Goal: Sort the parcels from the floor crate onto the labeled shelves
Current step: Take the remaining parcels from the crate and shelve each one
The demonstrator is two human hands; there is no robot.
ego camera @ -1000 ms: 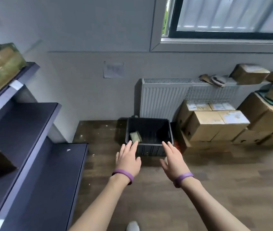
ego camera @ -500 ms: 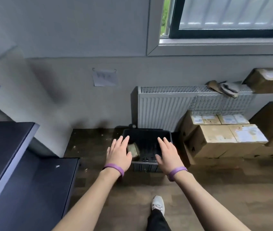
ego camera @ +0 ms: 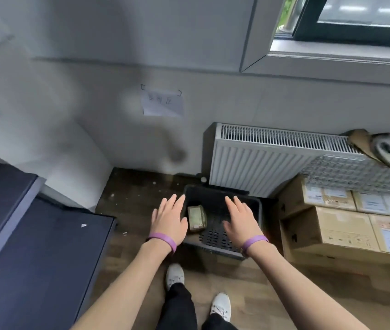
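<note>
A dark plastic crate (ego camera: 257, 206) stands on the wooden floor in front of the radiator. One small brown parcel (ego camera: 196, 217) lies inside it, near its left wall. My left hand (ego camera: 169, 217) hovers flat over the crate's left edge, fingers straight, holding nothing. My right hand (ego camera: 240, 219) is stretched out above the crate's right half, also flat and empty. The parcel shows between the two hands. Dark shelves (ego camera: 22, 246) run along the left side.
Stacked cardboard boxes (ego camera: 339, 225) with labels stand right of the crate. A white radiator (ego camera: 260, 160) with gloves (ego camera: 384, 148) on top is behind it. A paper note (ego camera: 161, 103) is taped to the wall. My feet in white shoes (ego camera: 175, 275) stand just before the crate.
I have stepped closer to the crate and look down more steeply. Both hands moved forward over it; the upper shelves and their parcels left the view.
</note>
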